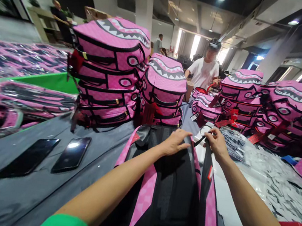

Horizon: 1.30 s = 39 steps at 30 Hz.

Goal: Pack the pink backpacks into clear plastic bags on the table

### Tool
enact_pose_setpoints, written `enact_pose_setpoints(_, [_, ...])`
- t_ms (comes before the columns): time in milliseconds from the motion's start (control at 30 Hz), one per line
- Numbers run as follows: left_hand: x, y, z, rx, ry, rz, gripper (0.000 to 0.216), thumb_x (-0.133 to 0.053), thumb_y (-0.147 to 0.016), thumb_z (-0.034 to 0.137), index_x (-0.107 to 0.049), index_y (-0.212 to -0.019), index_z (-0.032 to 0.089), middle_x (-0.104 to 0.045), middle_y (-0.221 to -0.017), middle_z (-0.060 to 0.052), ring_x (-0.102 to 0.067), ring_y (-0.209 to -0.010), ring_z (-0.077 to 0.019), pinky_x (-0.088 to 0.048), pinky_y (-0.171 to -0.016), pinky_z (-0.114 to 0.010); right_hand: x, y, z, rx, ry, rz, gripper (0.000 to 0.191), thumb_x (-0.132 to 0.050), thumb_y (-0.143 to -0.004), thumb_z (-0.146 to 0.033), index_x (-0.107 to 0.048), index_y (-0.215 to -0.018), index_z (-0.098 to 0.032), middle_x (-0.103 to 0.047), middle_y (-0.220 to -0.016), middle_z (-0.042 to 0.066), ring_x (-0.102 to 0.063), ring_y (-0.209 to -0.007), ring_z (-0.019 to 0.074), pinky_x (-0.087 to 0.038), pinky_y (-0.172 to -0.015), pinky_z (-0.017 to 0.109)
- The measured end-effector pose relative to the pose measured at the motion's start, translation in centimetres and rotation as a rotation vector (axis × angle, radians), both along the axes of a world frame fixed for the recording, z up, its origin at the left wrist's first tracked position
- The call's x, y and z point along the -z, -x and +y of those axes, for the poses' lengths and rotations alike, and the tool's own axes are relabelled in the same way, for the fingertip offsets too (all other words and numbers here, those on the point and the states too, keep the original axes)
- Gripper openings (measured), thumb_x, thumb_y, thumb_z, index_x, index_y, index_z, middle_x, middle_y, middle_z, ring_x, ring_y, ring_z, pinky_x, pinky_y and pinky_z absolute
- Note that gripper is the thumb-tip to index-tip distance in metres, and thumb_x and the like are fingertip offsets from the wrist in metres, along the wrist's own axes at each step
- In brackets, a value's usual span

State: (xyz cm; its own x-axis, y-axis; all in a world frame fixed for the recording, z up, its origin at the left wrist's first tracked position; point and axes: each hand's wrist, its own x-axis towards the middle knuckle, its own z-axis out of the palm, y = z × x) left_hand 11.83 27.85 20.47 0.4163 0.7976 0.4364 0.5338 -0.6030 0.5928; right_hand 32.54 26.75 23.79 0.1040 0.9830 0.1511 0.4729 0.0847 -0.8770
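A pink and black backpack (174,185) lies back-side up on the grey table in front of me, its pink straps running toward me. My left hand (175,141) rests flat on the top end of the backpack, fingers stretched out. My right hand (217,140) is closed in a pinch on a thin black strap (200,140) at the backpack's top right corner.
Stacks of pink shark-mouth backpacks (108,72) stand ahead, with more at the right (292,108). Two dark phones (71,154) lie on the grey table (12,190) at the left. Plastic-wrapped flat packs (33,96) pile up at the left. A person in a white shirt (205,70) works across the table. White tags (272,178) lie at the right.
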Motion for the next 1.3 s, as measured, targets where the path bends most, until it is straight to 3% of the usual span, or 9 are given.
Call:
enact_pose_setpoints(133, [2.0, -3.9, 0.9, 0.172, 0.043, 0.054, 0.025, -0.068, -0.079, 0.015, -0.072, -0.102, 0.023, -0.071, -0.108, -0.005, -0.061, -0.110, -0.0263, -0.048, -0.098, -0.040, -0.5, 1.3, -4.5, -0.161, -0.290, -0.327, 0.025, -0.054, -0.074, -0.046, -0.047, -0.084, -0.024, -0.053, -0.063, -0.003, -0.051, -0.055, 0.0160, -0.035, -0.054, 0.026])
enact_pose_setpoints(333, [5.1, -4.5, 1.2, 0.238, 0.045, -0.018, 0.023, -0.059, -0.084, 0.008, -0.077, -0.090, 0.020, -0.074, -0.105, -0.008, -0.062, -0.112, -0.0252, -0.042, -0.107, -0.039, 1.1, 3.8, -10.5, -0.165, -0.273, -0.282, 0.019, -0.053, -0.080, -0.041, -0.046, -0.087, -0.024, -0.050, -0.062, -0.005, -0.045, -0.049, 0.0130, -0.033, -0.052, 0.026])
enact_pose_setpoints(567, [3.7, -4.2, 1.1, 0.227, 0.054, -0.029, 0.018, -0.061, -0.083, 0.007, -0.077, -0.086, 0.017, -0.075, -0.091, -0.008, -0.068, -0.092, -0.0222, -0.052, -0.092, -0.033, 0.6, 2.1, -13.4, -0.105, -0.254, -0.186, 0.023, -0.058, -0.083, -0.042, -0.050, -0.090, -0.023, -0.049, -0.062, -0.006, -0.044, -0.050, 0.0115, -0.034, -0.049, 0.024])
enact_pose_setpoints(700, [1.1, -2.6, -3.4, 0.154, 0.008, -0.019, 0.025, -0.064, -0.089, 0.020, -0.070, -0.113, 0.020, -0.073, -0.113, -0.011, -0.066, -0.108, -0.0262, -0.050, -0.099, -0.039, -0.8, -1.0, -12.3, -0.048, -0.282, -0.299, 0.025, -0.051, -0.083, -0.043, -0.057, -0.093, -0.021, -0.046, -0.056, -0.006, -0.041, -0.048, 0.0130, -0.032, -0.050, 0.026])
enact_pose_setpoints(800, [-1.4, -2.6, -5.8, 0.141, -0.146, -0.027, 0.037, -0.063, -0.092, 0.025, -0.062, -0.129, 0.021, -0.064, -0.135, -0.013, -0.053, -0.132, -0.0292, -0.034, -0.117, -0.049, -2.6, -1.6, -10.3, -0.181, -0.332, -0.346, 0.026, -0.046, -0.084, -0.041, -0.060, -0.085, -0.020, -0.059, -0.068, 0.000, -0.052, -0.062, 0.0162, -0.040, -0.063, 0.029])
enact_pose_setpoints(900, [-3.5, -3.4, -5.0, 0.190, -0.168, 0.001, 0.031, -0.073, -0.084, 0.017, -0.068, -0.114, 0.021, -0.070, -0.118, -0.007, -0.060, -0.119, -0.0257, -0.030, -0.118, -0.049, -4.8, -0.8, -8.0, -0.287, -0.353, -0.298, 0.029, -0.051, -0.079, -0.046, -0.061, -0.083, -0.019, -0.059, -0.071, 0.001, -0.053, -0.068, 0.0169, -0.041, -0.066, 0.030])
enact_pose_setpoints(1033, [-5.1, -2.4, -3.2, 0.085, -0.106, -0.032, 0.009, -0.070, -0.086, 0.019, -0.068, -0.078, 0.019, -0.063, -0.083, -0.001, -0.060, -0.096, -0.0222, -0.033, -0.113, -0.047, -7.9, -0.7, -6.2, -0.413, -0.150, -0.078, 0.047, -0.068, -0.073, -0.060, -0.058, -0.090, -0.017, -0.050, -0.065, -0.005, -0.042, -0.053, 0.0113, -0.033, -0.050, 0.025])
enact_pose_setpoints(1167, [-3.8, -0.9, -5.9, -0.038, 0.034, -0.176, 0.008, -0.062, -0.085, 0.012, -0.062, -0.081, 0.019, -0.058, -0.081, -0.001, -0.058, -0.089, -0.0201, -0.043, -0.096, -0.038, -8.3, -1.0, -4.5, -0.597, -0.121, -0.077, 0.059, -0.072, -0.075, -0.064, -0.056, -0.104, -0.015, -0.055, -0.073, -0.003, -0.046, -0.056, 0.0112, -0.036, -0.053, 0.025])
enact_pose_setpoints(1300, [-0.2, -1.7, -13.1, -0.100, 0.302, -0.330, 0.011, -0.052, -0.088, 0.021, -0.051, -0.077, 0.020, -0.056, -0.066, 0.003, -0.055, -0.061, -0.0143, -0.044, -0.060, -0.024, -5.5, 1.1, -0.4, -0.544, -0.288, -0.397, 0.049, -0.065, -0.084, -0.062, -0.055, -0.098, -0.017, -0.047, -0.069, -0.006, -0.045, -0.061, 0.0128, -0.035, -0.057, 0.025])
